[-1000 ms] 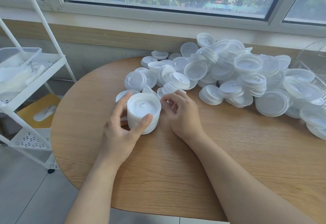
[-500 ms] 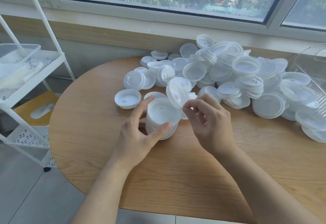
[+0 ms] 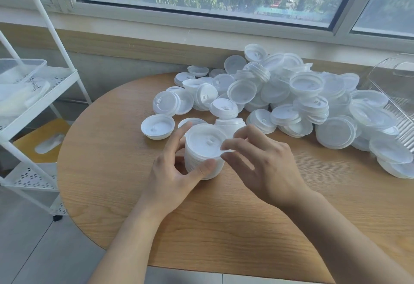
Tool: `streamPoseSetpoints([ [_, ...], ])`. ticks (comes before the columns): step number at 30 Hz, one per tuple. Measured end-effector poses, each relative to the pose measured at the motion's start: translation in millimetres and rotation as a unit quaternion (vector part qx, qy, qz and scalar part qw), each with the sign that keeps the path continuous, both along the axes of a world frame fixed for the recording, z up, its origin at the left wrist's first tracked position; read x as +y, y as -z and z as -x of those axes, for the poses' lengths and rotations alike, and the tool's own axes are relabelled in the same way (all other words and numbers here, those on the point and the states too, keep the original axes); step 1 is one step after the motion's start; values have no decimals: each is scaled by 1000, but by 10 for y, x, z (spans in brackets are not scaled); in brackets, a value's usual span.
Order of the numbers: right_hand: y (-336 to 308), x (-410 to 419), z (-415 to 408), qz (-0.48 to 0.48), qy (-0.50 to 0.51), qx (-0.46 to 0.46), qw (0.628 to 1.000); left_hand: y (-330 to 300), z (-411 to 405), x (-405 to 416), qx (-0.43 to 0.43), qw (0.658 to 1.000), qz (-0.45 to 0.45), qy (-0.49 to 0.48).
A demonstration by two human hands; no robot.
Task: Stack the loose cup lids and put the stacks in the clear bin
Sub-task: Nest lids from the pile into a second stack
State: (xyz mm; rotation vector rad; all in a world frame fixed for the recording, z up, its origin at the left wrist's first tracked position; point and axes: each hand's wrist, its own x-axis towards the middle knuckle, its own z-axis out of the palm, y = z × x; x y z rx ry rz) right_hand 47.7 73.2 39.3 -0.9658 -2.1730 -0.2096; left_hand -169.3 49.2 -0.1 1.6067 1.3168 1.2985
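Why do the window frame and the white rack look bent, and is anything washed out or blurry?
Head view: the wide-angle lens bows the window frame and white rack; daylight from the window washes out the lid pile, so edges merge; the clear bin shows glare streaks; the right hand looks slightly soft beside the stack that the left hand grips.

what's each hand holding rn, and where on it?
Left hand grips the lid stack round its side wall, thumb in front. Right hand touches the top lid's right rim with its fingertips; no clear grip.
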Motion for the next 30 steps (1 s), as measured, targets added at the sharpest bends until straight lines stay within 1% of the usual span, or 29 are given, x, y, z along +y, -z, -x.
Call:
streamPoseSetpoints([
  [2,8,-11,14,90,17,68,993,8,2,-3,-3,1000,-3,-5],
  [3,26,-8,17,124,27,85,988,10,-2,-5,-5,1000,-6,-6],
  [5,69,2,23,166,46,89,981,-10,-16,-11,-9,1000,-10,-6],
  [8,136,18,30,202,48,75,975,-38,-24,-8,-3,1000,-15,-1],
  [13,194,20,54,223,30,78,971,-27,-16,12,-3,1000,-10,0],
  [19,198,43,41,245,33,140,959,-26,-19,25,-6,1000,-2,12],
  [25,228,60,-12,273,32,137,952,-8,-18,37,-7,1000,7,17],
  [30,258,61,-32,286,24,151,946,-4,-19,42,-6,1000,7,23],
])
